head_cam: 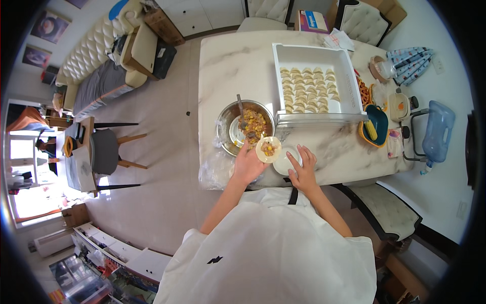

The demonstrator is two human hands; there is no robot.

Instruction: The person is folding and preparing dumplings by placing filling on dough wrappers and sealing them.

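Note:
On the fingers of my left hand (248, 166) rests a round dumpling wrapper (261, 153), with a mound of meat and corn filling (269, 148) at its centre. My right hand (303, 171) is held over a small white bowl (281, 166), fingers apart and nothing in them. Just beyond my left hand stands a steel mixing bowl (224, 135) partly full of the same filling, a metal spoon (240, 108) leaning in it. Farther back, a white plastic drawer (343, 72) holds rows of folded dumplings (308, 91).
Crumpled clear plastic wrap (214, 171) lies at the left front of the marble-patterned table (231, 64). Right of the drawer are a dark blue basket (381, 117) with a corn cob (371, 130) and a lidded container (398, 106). A tufted chair (391, 209) stands close on the right.

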